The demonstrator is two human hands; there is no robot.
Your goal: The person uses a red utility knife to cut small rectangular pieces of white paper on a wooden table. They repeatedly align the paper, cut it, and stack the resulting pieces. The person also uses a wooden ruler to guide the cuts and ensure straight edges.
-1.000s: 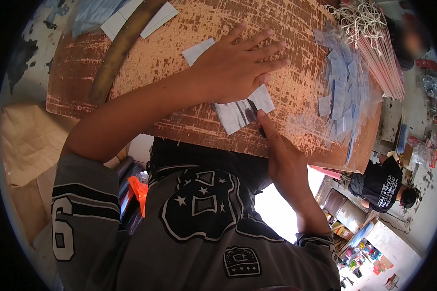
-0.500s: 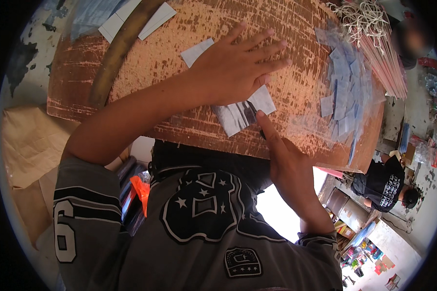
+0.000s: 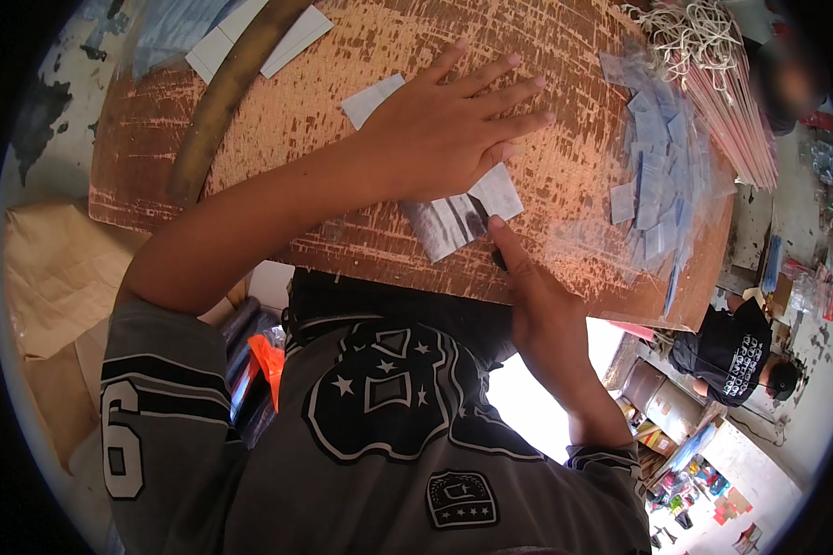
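Observation:
My left hand [image 3: 444, 125] lies flat on the worn wooden board [image 3: 292, 129] with its fingers spread. From under it show a pale strip's far end [image 3: 372, 100], a whitish piece [image 3: 498, 191] beside the thumb and a shiny clear plastic sheet [image 3: 444, 227] near the board's front edge. My right hand [image 3: 546, 291] is closed around a thin dark knife [image 3: 500, 261], mostly hidden by the hand. Its index finger stretches along the knife, with the fingertip at the seam between the plastic sheet and the whitish piece.
Cut bluish clear plastic pieces [image 3: 652, 166] lie heaped at the board's right. Beyond them is a bundle of pink sticks with white strings [image 3: 717, 92]. A curved brown bar [image 3: 217, 116] crosses white cards [image 3: 296, 42] at the left. Another person [image 3: 736, 356] is at the far right.
My right hand has drawn slightly toward me and to the left, its fingertip a little lower along the plastic sheet's edge. My left hand stays flat in place.

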